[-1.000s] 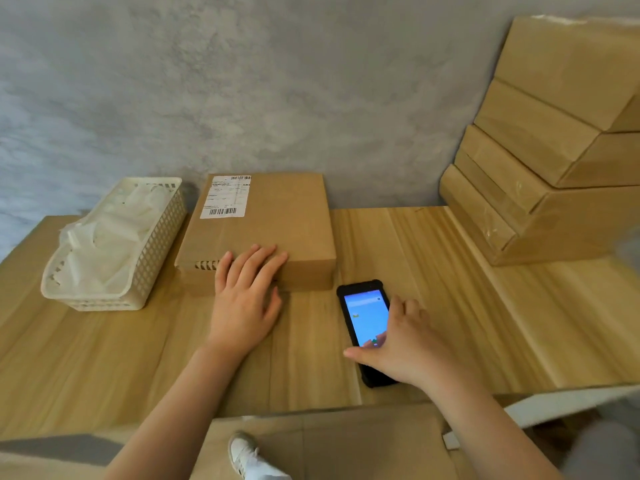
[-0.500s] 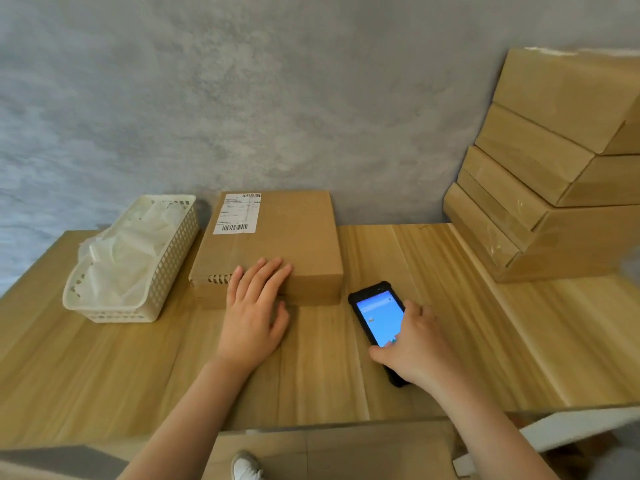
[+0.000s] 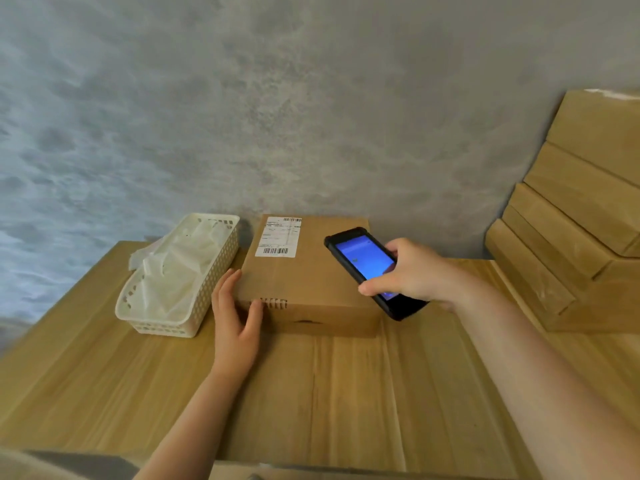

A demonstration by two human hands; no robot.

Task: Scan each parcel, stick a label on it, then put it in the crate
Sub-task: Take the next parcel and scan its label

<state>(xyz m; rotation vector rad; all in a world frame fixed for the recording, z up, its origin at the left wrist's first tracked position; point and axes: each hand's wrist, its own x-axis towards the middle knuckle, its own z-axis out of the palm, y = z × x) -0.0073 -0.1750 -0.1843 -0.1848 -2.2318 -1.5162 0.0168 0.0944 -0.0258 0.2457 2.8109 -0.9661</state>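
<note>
A flat brown cardboard parcel lies on the wooden table against the grey wall, with a white shipping label and barcodes on its far left corner. My left hand rests against the parcel's near left corner, thumb on the front face and fingers along the left side. My right hand holds a black handheld scanner with a lit blue screen, raised and tilted above the parcel's right part.
A white perforated basket holding white label sheets stands left of the parcel. A stack of brown cardboard boxes fills the right side. The wooden table stretches toward me; another cardboard edge shows below its front.
My right hand lifted the scanner off the table and raised it over the parcel. My left hand slid from the parcel's top front edge to its left corner.
</note>
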